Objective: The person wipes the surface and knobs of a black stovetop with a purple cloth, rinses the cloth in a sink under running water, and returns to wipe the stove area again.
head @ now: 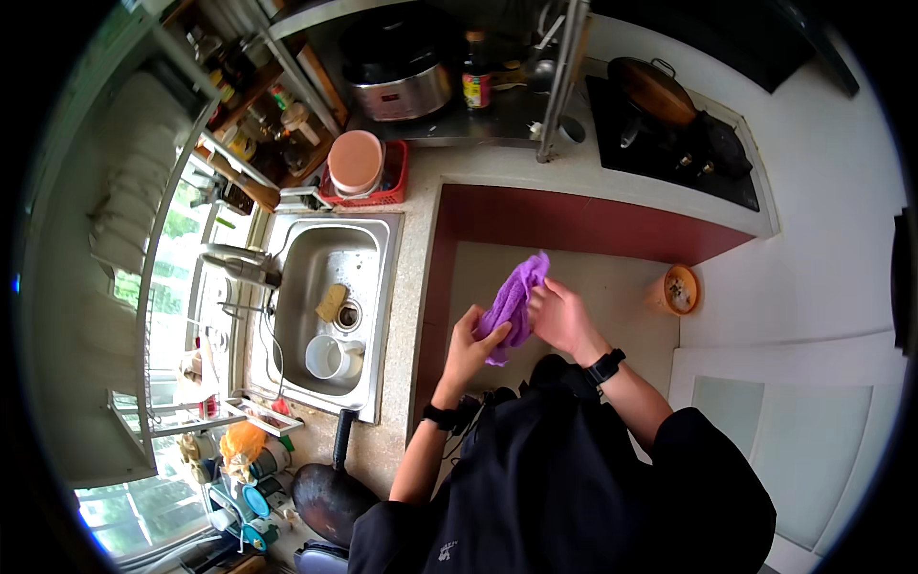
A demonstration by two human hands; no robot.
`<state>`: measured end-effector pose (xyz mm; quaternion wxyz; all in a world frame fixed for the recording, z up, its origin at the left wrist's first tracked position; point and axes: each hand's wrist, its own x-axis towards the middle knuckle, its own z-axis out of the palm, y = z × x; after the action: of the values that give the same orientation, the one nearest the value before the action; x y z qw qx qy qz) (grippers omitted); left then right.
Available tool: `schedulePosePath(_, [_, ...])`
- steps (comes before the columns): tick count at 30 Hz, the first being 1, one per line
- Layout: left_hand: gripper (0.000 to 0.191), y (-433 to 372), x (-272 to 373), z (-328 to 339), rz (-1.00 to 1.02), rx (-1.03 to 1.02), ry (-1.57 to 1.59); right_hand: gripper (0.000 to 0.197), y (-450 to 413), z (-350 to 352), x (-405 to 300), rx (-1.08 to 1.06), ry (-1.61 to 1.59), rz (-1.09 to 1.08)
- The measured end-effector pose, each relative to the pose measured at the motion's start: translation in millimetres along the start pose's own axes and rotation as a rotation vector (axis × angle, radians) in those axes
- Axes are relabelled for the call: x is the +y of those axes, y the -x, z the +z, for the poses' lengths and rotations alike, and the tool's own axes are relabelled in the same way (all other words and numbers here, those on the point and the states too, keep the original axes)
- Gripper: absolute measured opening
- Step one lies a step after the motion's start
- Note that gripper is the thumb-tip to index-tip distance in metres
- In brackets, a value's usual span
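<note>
A purple cloth, bunched lengthwise, is held in the air over the floor in front of my body. My left hand grips its lower part, with the thumb lying across the fabric. Higher up, my right hand has its fingers curled around the cloth's right side near the top end; part of those fingers is hidden. To the left, a stainless steel sink holds a yellow sponge beside the drain and a white plastic container lying tilted.
A faucet reaches over the sink. A black wok sits on the counter at lower left, its handle towards the sink. Behind stand a red basket, a rice cooker and a stove with a pan. An orange bin stands by the wall.
</note>
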<state>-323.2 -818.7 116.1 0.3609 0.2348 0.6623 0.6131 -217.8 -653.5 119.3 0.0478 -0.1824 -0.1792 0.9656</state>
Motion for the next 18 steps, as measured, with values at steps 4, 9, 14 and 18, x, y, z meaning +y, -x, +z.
schedulePosePath(4, [0.021, -10.0, -9.9, 79.6, 0.063, -0.038, -0.308, 0.037, 44.5, -81.6, 1.1, 0.208, 0.105, 0.089])
schedulePosePath(9, [0.012, -30.0, -47.9, 181.7, -0.166, -0.149, -0.053, 0.037, 114.9, -165.9, -57.9, 0.462, 0.8, -0.043])
schedulePosePath(14, [0.007, -51.8, -66.5, 285.5, -0.295, -0.14, 0.007, 0.03, 186.1, -235.5, -118.3, 0.763, 0.558, -0.392])
schedulePosePath(18, [0.008, -63.8, -89.8, 343.7, -0.256, -0.166, -0.066, 0.023, 233.9, -261.9, -148.1, 0.866, 0.351, -0.693])
